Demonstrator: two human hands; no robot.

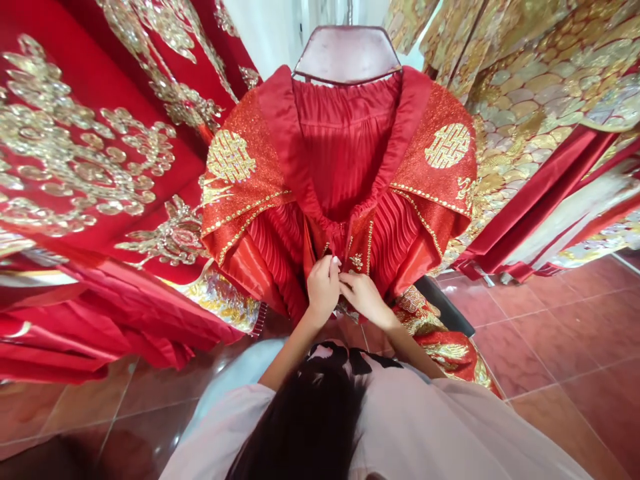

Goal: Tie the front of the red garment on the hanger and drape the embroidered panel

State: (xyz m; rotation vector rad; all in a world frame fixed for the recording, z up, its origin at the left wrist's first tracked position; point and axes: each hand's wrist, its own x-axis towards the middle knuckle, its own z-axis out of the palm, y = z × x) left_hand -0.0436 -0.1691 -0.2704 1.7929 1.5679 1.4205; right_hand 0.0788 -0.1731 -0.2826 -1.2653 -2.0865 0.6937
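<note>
A red pleated skirt (400, 233) with a gathered waistband, glittery overlapping panels and gold emblems hangs in front of me. At the lower middle of its waistband, where the two edges meet, my left hand (323, 288) is closed in a pinch on the red fabric edge. Close beside it, my right hand (367, 297) has its fingers drawn together at the same opening, reaching toward the left fingertips. Whatever lies between the right fingers is too small to make out. The pale top of a stand (347, 57) rises behind the waistband.
Red garments with gold beading (90, 160) hang at the left, and red cloth (130, 313) drapes below them. Gold scale-patterned garments (530, 87) hang at the right. Red-and-gold embroidered fabric (450, 353) lies low by my right arm, above the tiled floor (565, 333).
</note>
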